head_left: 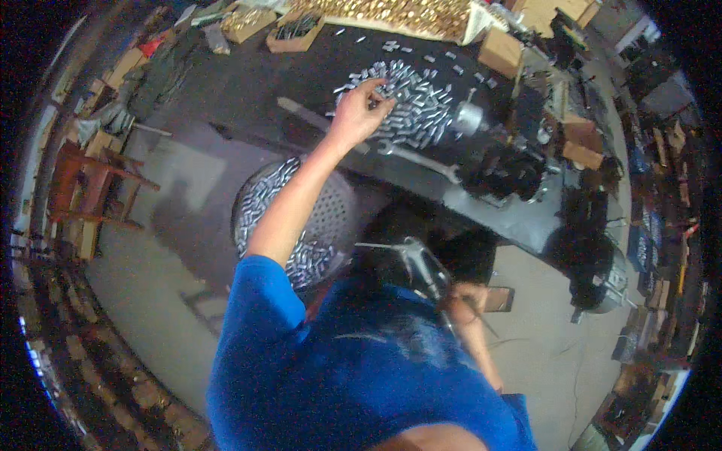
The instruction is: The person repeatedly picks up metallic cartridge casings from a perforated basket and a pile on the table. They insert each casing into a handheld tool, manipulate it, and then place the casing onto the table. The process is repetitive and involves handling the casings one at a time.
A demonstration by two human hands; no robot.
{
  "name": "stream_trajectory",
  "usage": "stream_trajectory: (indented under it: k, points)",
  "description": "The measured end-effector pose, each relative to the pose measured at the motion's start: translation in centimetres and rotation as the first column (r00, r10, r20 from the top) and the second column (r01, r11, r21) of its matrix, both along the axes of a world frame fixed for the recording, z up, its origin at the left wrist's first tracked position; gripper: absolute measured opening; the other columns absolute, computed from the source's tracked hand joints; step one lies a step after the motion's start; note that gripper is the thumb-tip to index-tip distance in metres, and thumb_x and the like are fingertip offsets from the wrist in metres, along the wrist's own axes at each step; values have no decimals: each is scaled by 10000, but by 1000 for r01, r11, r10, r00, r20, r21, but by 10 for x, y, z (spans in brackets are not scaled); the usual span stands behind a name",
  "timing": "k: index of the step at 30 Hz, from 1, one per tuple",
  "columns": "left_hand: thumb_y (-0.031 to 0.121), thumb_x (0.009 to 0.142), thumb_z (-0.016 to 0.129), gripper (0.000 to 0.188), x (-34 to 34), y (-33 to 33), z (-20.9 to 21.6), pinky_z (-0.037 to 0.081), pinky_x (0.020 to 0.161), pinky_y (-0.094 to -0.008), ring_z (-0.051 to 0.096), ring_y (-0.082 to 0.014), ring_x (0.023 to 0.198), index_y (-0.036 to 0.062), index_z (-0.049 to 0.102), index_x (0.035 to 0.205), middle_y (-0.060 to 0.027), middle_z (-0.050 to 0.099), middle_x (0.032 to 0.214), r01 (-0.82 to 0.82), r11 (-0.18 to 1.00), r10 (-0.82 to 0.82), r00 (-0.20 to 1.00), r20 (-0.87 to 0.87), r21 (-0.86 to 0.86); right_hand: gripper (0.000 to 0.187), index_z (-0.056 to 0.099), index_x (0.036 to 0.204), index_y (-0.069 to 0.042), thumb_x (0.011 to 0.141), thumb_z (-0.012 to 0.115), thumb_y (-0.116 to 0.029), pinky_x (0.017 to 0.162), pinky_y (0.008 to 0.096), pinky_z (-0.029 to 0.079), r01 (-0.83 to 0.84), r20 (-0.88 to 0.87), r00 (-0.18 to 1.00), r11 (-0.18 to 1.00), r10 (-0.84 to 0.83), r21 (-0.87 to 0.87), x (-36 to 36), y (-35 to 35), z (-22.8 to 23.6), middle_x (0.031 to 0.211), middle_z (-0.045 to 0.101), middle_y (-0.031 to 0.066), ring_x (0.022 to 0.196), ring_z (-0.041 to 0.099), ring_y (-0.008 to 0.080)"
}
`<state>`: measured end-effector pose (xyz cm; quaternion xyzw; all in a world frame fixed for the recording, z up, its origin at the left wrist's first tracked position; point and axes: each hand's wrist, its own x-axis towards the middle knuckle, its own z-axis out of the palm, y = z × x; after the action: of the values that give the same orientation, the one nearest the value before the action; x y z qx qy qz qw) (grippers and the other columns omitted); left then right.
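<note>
My left hand reaches over the dark bench to a loose pile of small silvery metal cylinders. Its fingers are curled together at the pile's left side; whether a piece is between them I cannot make out. Low on the right, close to my body, my right hand is wrapped round a metal air blow gun, whose thin nozzle points left. Below my left forearm, a round perforated basket has many similar cylinders along its left and lower sides.
An open-end wrench lies along the bench's near edge, left of a dark machine fixture. Brass-coloured parts fill a tray at the back, beside a small box of dark pieces. A wooden stool stands left.
</note>
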<state>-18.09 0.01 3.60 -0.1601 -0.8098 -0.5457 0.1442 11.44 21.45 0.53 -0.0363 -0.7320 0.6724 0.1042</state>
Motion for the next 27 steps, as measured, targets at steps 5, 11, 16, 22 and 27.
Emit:
stream_trajectory:
  k: [5,11,16,22,27]
  points:
    - [51,781,574,188,86,-100,-52,389,431,-210,518,-76,488,-31,599,949,-49,607,654,-181,972,120,928,353,147,292,365,494,-60,698,573,-51,426,229,364,-234,126,965,972,230,15,4,23,-9,499,463,23,449,453,94]
    - [198,672,567,218,167,-191,-191,477,665,-407,604,-321,757,67,651,825,-156,625,799,78,739,315,838,446,-669,276,336,470,-59,663,532,-32,403,231,300,-239,174,962,955,210,174,-11,15,0,451,384,8,429,392,67]
    - [201,668,570,195,181,-165,-215,495,679,-406,615,-316,793,49,648,763,-167,628,815,133,476,500,772,392,-869,249,331,470,-56,619,526,-13,405,242,231,-328,166,942,898,290,294,-20,2,21,450,337,0,428,326,74]
    - [163,606,610,220,165,-141,-202,506,662,-398,624,-307,793,39,649,783,-153,638,832,344,340,401,789,466,-875,250,325,482,-70,597,542,-25,419,248,235,-280,124,957,949,264,143,-8,5,2,465,340,7,438,337,95]
    - [185,626,594,227,172,-140,-206,503,672,-410,624,-310,802,51,653,799,-158,638,850,324,348,369,815,446,-880,241,329,479,-65,602,533,-28,414,247,233,-275,105,961,916,255,291,-2,13,-2,459,341,12,439,333,87]
